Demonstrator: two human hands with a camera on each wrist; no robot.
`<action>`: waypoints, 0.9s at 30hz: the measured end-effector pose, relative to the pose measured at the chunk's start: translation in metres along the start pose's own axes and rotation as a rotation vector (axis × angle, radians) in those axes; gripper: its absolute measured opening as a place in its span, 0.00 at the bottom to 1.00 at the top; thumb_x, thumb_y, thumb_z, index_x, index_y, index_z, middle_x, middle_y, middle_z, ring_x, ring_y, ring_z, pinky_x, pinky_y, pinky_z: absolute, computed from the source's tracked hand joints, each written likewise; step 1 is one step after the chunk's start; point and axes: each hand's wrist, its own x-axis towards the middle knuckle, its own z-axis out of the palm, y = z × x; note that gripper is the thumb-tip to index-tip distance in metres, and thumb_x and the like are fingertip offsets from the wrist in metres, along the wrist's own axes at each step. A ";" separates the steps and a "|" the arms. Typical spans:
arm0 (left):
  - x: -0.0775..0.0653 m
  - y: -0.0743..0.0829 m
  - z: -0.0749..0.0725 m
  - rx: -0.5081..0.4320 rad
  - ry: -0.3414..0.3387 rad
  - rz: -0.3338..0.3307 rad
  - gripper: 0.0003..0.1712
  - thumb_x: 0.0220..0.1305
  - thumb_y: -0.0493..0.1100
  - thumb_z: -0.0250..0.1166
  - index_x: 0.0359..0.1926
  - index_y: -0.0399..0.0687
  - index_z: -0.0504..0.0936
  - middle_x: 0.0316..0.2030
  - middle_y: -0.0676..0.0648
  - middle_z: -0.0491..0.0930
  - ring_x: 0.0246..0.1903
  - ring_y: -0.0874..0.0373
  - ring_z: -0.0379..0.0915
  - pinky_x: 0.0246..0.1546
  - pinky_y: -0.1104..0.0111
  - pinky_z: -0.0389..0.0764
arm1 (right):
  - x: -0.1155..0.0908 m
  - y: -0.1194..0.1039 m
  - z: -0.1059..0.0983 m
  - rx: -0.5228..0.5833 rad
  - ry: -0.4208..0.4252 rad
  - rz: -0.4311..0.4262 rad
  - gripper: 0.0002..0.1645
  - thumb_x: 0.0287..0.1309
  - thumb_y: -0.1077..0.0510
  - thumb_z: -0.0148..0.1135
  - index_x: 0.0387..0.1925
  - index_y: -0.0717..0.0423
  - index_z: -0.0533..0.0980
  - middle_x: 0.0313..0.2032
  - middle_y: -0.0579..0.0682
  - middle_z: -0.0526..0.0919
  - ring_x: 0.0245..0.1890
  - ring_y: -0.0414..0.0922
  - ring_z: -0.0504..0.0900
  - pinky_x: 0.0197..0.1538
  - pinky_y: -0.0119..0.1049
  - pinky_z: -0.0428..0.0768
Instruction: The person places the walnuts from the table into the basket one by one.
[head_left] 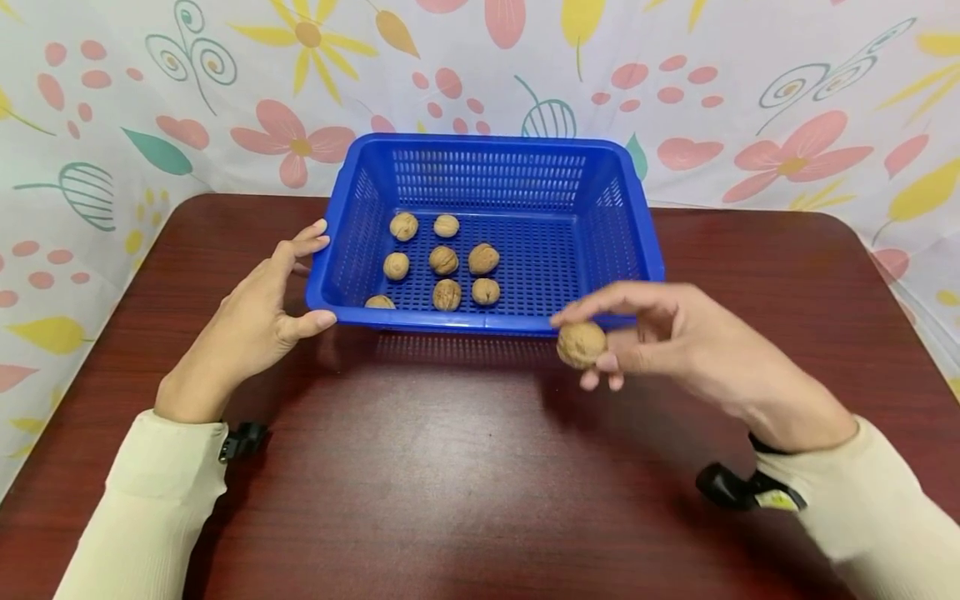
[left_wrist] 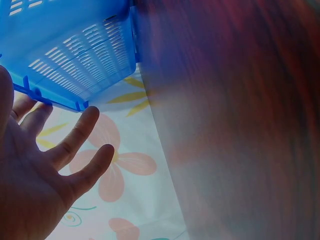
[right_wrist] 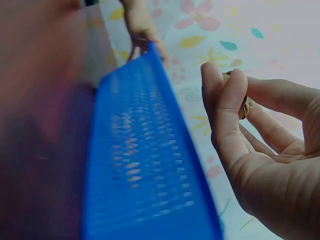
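A blue plastic basket (head_left: 483,322) with slotted walls stands on the table, several walnuts (head_left: 444,260) lying loose on its floor, mostly in the left and middle part. My left hand (head_left: 251,312) is at the basket's left side, fingers spread and fairly straight. Its fingertips touch the left rim and its thumb the front left corner. Between thumb and fingers my right hand (head_left: 667,337) pinches a walnut (head_left: 581,344), held just in front of the basket's front right rim. In the right wrist view the fingers mostly cover that walnut (right_wrist: 244,107).
The dark reddish wooden table (head_left: 450,467) carries the basket near its back edge. Behind it hangs a white cloth (head_left: 480,50) with printed flowers and leaves. Each wrist wears a black strap device (head_left: 738,487).
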 end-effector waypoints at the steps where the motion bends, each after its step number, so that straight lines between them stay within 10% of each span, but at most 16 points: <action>1: 0.000 0.000 0.000 0.003 0.001 0.001 0.52 0.67 0.62 0.71 0.83 0.60 0.54 0.76 0.42 0.66 0.63 0.38 0.73 0.53 0.34 0.73 | 0.008 -0.007 -0.002 0.001 0.020 0.013 0.22 0.68 0.73 0.60 0.63 0.66 0.77 0.54 0.61 0.86 0.38 0.50 0.91 0.39 0.39 0.87; 12: 0.000 -0.002 0.001 -0.004 0.011 0.043 0.51 0.67 0.64 0.69 0.81 0.56 0.56 0.81 0.48 0.59 0.63 0.38 0.73 0.54 0.35 0.73 | 0.114 -0.044 -0.045 0.171 0.111 0.052 0.17 0.66 0.75 0.61 0.54 0.64 0.82 0.53 0.59 0.85 0.37 0.53 0.91 0.42 0.37 0.88; 27: 0.000 -0.001 0.000 -0.010 0.004 0.016 0.53 0.66 0.67 0.69 0.83 0.60 0.54 0.78 0.45 0.64 0.63 0.39 0.73 0.55 0.35 0.73 | 0.209 -0.006 -0.069 0.146 0.194 0.300 0.28 0.70 0.73 0.57 0.69 0.63 0.70 0.63 0.53 0.74 0.40 0.49 0.91 0.44 0.33 0.85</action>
